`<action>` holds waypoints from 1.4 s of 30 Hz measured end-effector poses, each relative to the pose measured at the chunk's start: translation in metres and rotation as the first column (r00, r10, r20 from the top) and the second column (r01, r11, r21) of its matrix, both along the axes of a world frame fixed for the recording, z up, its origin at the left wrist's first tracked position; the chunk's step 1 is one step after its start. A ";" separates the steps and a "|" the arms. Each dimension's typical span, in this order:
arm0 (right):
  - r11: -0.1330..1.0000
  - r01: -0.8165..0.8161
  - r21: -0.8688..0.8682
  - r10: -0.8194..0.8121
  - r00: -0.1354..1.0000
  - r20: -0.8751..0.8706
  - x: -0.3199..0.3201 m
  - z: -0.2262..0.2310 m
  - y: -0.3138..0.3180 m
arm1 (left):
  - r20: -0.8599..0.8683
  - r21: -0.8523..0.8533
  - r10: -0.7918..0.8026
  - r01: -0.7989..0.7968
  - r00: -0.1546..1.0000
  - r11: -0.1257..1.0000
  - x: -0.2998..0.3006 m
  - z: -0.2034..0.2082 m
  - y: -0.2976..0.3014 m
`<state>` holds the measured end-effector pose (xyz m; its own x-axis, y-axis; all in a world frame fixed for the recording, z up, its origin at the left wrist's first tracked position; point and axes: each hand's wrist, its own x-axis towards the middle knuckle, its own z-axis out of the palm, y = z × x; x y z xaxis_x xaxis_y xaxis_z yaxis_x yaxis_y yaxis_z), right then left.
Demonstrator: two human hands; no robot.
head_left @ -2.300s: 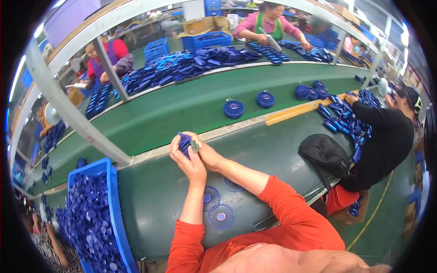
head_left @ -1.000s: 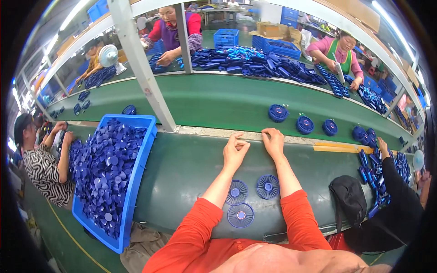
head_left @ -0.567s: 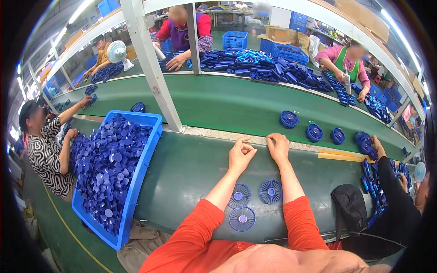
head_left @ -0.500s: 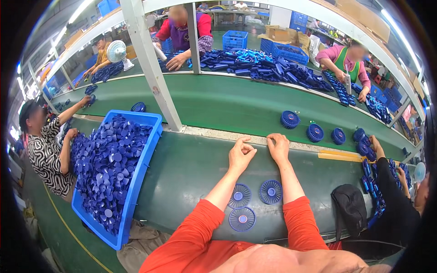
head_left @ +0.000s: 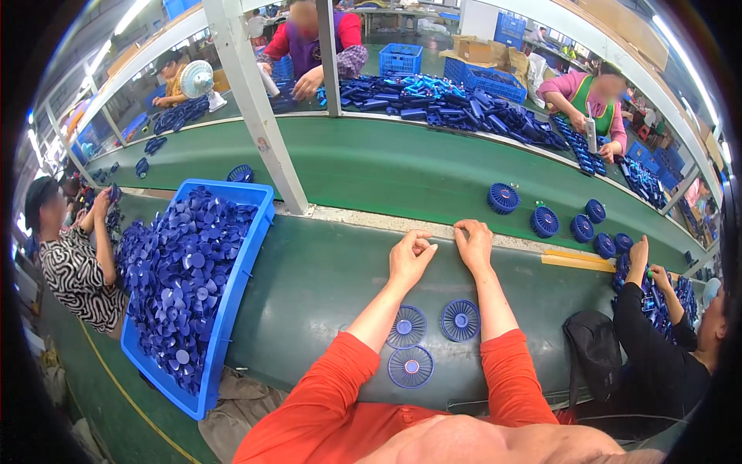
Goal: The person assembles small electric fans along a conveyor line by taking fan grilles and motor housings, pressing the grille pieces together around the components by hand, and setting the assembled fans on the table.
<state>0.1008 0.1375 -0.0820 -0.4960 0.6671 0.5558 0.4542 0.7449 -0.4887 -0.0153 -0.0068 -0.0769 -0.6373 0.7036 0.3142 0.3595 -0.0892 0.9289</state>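
Left hand (head_left: 411, 259) and right hand (head_left: 474, 243) rest half-curled, seemingly empty, apparently between pieces; the next move likely calls for reaching toward fan housings (head_left: 545, 222) at two o'clock.

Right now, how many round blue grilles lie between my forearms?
3: left grille, beside your left forearm; right grille, beside your right forearm; near grille, closest to you. None looks hidden.
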 end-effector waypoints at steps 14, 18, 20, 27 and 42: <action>0.998 0.017 0.062 -0.017 1.000 -0.005 -0.002 0.002 0.003 | -0.065 -0.014 0.024 -0.025 0.998 1.000 0.002 0.003 0.003; 0.997 0.018 0.079 -0.016 1.000 -0.017 -0.006 0.002 -0.005 | -0.143 0.003 0.063 -0.064 0.988 0.998 0.000 -0.006 -0.002; 0.995 0.029 0.095 -0.028 0.999 -0.021 -0.001 -0.006 0.001 | -0.099 0.020 0.055 -0.053 0.994 0.998 0.004 -0.010 0.004; 0.999 -0.002 0.039 0.003 1.000 -0.031 0.000 0.000 -0.003 | -0.097 0.043 0.060 -0.056 0.993 0.997 0.006 -0.002 -0.001; 1.000 0.011 0.024 -0.011 1.000 0.006 -0.001 0.000 -0.003 | -0.093 -0.004 0.047 -0.047 0.995 0.999 0.006 0.000 -0.002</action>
